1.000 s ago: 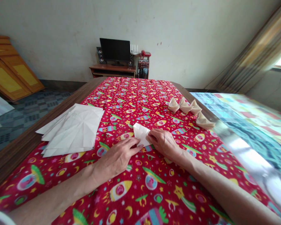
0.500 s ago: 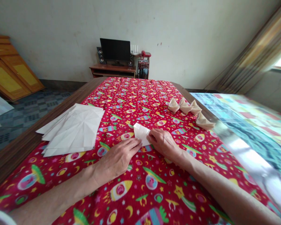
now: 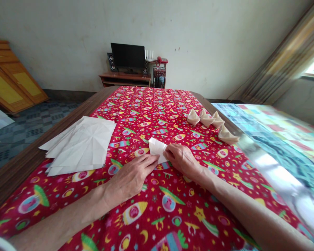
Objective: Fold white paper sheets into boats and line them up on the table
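A small folded white paper point(image 3: 157, 147) lies on the red patterned cloth point(image 3: 157, 115) in front of me. My left hand point(image 3: 132, 176) rests palm down, fingers stretched flat, its fingertips pressing the paper's near left edge. My right hand point(image 3: 181, 158) has its fingers curled and pinched on the paper's right edge. A stack of creased white sheets point(image 3: 81, 144) lies to the left. Several finished beige paper boats point(image 3: 211, 122) sit in a row at the right.
The wooden table edge point(image 3: 23, 164) shows on the left. A shiny multicoloured surface point(image 3: 272, 139) adjoins on the right. Against the far wall stands a desk with a monitor point(image 3: 128, 55) and speakers; a yellow wooden cabinet point(image 3: 10, 80) stands at far left.
Barely anything: my left fingertips have slid slightly further onto the paper's edge. The right hand keeps its pinch.
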A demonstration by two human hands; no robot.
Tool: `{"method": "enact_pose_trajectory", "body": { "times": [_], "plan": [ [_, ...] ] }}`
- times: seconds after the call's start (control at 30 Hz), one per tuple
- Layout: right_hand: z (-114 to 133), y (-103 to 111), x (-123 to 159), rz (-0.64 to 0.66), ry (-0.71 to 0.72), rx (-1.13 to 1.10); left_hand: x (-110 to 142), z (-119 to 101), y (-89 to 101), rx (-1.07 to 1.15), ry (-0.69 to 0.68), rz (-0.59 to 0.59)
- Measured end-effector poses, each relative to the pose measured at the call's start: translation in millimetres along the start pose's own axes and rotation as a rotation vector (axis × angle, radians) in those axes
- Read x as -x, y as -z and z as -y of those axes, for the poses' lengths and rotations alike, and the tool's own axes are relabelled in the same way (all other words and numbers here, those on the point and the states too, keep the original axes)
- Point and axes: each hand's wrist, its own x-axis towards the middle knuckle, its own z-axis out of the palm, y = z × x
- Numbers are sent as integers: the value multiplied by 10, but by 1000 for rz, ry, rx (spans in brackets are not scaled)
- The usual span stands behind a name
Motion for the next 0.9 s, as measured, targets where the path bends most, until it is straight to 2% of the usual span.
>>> {"method": "enact_pose_trajectory", "body": {
  "times": [0.33, 0.53, 0.63, 0.77, 0.83, 0.9],
  "plan": [
    [-12, -21, 13, -22, 15, -13, 18, 60, -36, -16, -42, -9],
    [-26, -43, 22, -91, 31, 41, 14, 63, -40, -7, -50, -17],
    [21, -16, 65, -152, 139, 127, 10, 63, -30, -1, -52, 4],
    [157, 5, 203, -158, 452, 118, 9, 42, -8, -7, -40, 11],
    [209, -4, 290, -116, 488, 75, 10, 34, -2, 0, -26, 11],
    [223, -12, 371, -60, 450, 42, 11, 32, -3, 15, -26, 3]
  ]
}}
